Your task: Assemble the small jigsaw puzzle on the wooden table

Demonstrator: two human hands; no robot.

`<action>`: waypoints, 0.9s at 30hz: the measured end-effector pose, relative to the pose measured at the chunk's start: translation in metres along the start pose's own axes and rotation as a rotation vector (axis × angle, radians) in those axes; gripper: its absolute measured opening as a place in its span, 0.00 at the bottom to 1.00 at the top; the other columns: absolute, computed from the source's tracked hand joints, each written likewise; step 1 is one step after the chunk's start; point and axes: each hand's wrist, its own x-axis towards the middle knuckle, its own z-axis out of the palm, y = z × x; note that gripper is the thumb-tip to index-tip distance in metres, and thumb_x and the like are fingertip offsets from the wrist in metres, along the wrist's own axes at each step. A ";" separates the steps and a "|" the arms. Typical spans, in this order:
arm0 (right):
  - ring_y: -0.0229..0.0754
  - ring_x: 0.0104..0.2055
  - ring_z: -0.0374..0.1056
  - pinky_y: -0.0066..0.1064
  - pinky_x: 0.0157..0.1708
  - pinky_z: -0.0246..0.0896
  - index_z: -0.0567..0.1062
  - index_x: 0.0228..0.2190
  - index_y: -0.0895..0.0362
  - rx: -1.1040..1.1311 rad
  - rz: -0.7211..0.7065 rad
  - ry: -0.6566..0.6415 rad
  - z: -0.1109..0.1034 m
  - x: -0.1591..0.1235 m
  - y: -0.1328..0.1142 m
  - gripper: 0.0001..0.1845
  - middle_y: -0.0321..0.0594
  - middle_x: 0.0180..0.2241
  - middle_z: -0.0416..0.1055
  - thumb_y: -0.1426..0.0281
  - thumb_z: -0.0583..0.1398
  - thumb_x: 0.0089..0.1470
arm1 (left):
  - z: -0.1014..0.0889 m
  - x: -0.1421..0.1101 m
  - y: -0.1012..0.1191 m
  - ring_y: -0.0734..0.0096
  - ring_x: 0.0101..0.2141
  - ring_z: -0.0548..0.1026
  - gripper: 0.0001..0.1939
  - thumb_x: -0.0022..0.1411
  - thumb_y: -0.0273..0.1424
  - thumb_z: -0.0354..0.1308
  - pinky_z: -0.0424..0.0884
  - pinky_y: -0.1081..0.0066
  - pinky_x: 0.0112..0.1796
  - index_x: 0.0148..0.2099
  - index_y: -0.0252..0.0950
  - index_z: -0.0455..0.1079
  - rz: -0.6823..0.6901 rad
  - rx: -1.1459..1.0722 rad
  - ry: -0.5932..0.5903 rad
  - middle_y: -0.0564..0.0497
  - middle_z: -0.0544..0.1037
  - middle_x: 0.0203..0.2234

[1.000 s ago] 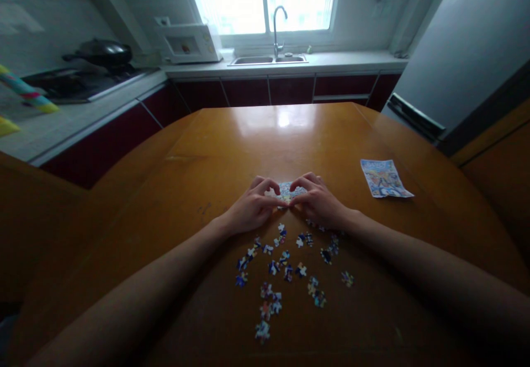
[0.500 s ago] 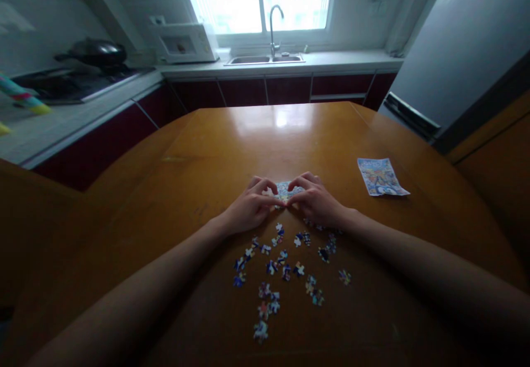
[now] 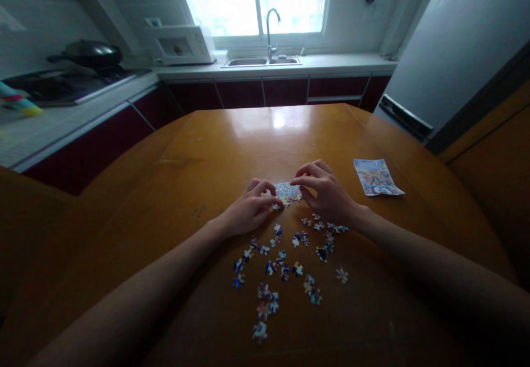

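A partly joined jigsaw puzzle [image 3: 286, 190], mostly pale blue with a jagged near edge, lies flat on the table between my hands. My left hand [image 3: 254, 206] rests at its left side, index finger and thumb bent round that edge and touching it. Just above the puzzle's right side is my right hand [image 3: 321, 189], raised a little, its thumb and fingers apart with nothing visible between them. Nearer to me, several loose puzzle pieces [image 3: 285, 272] are scattered, and a few more pieces [image 3: 318, 225] lie below my right wrist. My fingers cover both ends of the puzzle.
A creased picture sheet [image 3: 376, 177] lies to the right on the wooden table [image 3: 232, 152]. Beyond the table are a counter with a sink [image 3: 248, 62], a microwave [image 3: 182, 44] and a wok [image 3: 93, 53] on the stove. A fridge [image 3: 451, 41] stands at the right.
My right hand has lifted off the puzzle's near edge and moved right, its fingers opening and uncovering the right side. My left hand stays at the left edge. The view has shifted slightly.
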 end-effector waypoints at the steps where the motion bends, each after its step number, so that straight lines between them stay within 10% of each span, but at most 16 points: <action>1: 0.48 0.47 0.64 0.41 0.47 0.60 0.80 0.43 0.53 -0.008 0.006 -0.005 -0.008 0.001 -0.007 0.13 0.44 0.42 0.73 0.75 0.58 0.60 | 0.000 0.000 0.001 0.59 0.50 0.63 0.17 0.67 0.23 0.52 0.66 0.54 0.54 0.51 0.46 0.75 -0.004 0.003 -0.005 0.47 0.68 0.47; 15: 0.42 0.30 0.67 0.35 0.30 0.60 0.71 0.27 0.54 -0.210 0.294 -0.404 -0.046 -0.130 -0.071 0.10 0.40 0.30 0.71 0.66 0.61 0.60 | 0.000 0.001 0.001 0.59 0.50 0.63 0.15 0.68 0.25 0.51 0.67 0.53 0.54 0.54 0.42 0.70 -0.008 -0.008 0.011 0.46 0.67 0.48; 27: 0.41 0.34 0.67 0.32 0.32 0.63 0.73 0.30 0.55 -0.082 0.142 -0.437 -0.046 -0.128 -0.057 0.06 0.40 0.33 0.71 0.74 0.60 0.60 | 0.000 0.001 -0.001 0.59 0.49 0.63 0.15 0.68 0.26 0.50 0.67 0.53 0.53 0.52 0.42 0.71 -0.012 0.001 0.016 0.46 0.68 0.46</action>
